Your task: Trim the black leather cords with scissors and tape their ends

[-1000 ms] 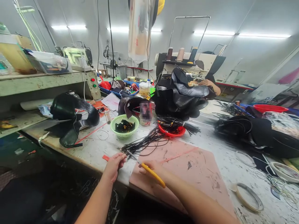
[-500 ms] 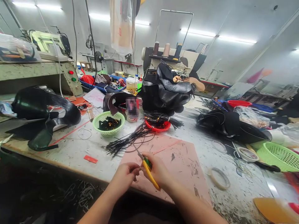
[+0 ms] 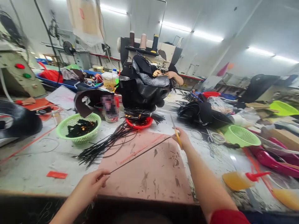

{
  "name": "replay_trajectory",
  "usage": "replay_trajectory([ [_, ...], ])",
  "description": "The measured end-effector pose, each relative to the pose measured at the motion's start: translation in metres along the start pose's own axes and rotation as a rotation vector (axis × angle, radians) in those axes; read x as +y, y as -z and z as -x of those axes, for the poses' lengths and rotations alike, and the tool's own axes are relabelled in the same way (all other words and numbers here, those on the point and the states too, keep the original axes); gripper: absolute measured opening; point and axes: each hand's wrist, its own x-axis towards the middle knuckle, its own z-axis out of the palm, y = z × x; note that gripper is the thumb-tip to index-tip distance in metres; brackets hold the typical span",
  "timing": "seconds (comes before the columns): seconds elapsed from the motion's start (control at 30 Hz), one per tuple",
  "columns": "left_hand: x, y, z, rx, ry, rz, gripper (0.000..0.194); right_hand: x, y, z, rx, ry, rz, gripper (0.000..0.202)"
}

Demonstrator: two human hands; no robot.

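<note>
A thin black cord is stretched taut on a slant over the pink sheet. My left hand pinches its near end at the sheet's left edge. Up and to the right, the far end meets the fingers of my right hand. That hand is closed round yellow-handled scissors, their blades pointing up and away from me. Behind the cord lies a bundle of black cords, reaching toward a red bowl with more cords across it.
A green basket of black pieces stands at the left, a second green basket at the right. Black leather pieces are piled at the back, where another person's hands work. A glue bottle lies at the right.
My hands were close together and have moved apart, left hand leftward and right hand up and rightward, with the cord now drawn straight between them. The view has turned right.
</note>
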Motion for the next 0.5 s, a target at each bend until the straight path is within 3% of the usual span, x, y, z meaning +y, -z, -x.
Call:
replay_trajectory([
  [0.17,0.003,-0.014,-0.026,0.031,-0.117,-0.158,0.014,0.012,-0.020,-0.031,-0.068,-0.061,0.079,0.052],
  [0.3,0.003,-0.019,-0.035,0.060,-0.218,-0.271,0.013,0.013,-0.030,-0.047,-0.120,-0.065,0.123,0.058],
  [0.5,0.002,-0.022,-0.038,0.051,-0.181,-0.299,0.014,0.012,-0.032,-0.054,-0.155,-0.071,0.184,0.056],
])
